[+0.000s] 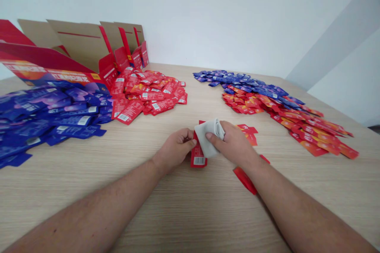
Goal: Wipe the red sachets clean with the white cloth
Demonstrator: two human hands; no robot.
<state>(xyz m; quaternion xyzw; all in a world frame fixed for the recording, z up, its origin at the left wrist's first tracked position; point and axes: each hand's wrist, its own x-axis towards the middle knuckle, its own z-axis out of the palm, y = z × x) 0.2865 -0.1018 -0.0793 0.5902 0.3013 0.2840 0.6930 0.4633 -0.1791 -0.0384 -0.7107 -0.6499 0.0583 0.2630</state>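
Over the middle of the table, my left hand (pixel 177 148) pinches the left edge of a red packet (pixel 198 161) with a white barcode at its lower end. My right hand (pixel 233 141) grips a folded pale grey cloth (pixel 208 142), thumb on top. The cloth lies across the upper right part of the packet and hides it there. Behind my right hand, an orange-red packet (pixel 251 134) is partly visible. Another red packet (pixel 245 180) lies beside and partly under my right forearm.
Red cardboard boxes (pixel 59 67) with raised brown flaps stand at the back left. In front are piles of blue packets (pixel 56 116) and red packets (pixel 157 91). At the right lie more blue packets (pixel 246 81) and orange-red packets (pixel 303 124). A white wall (pixel 213 16) rises behind the table.
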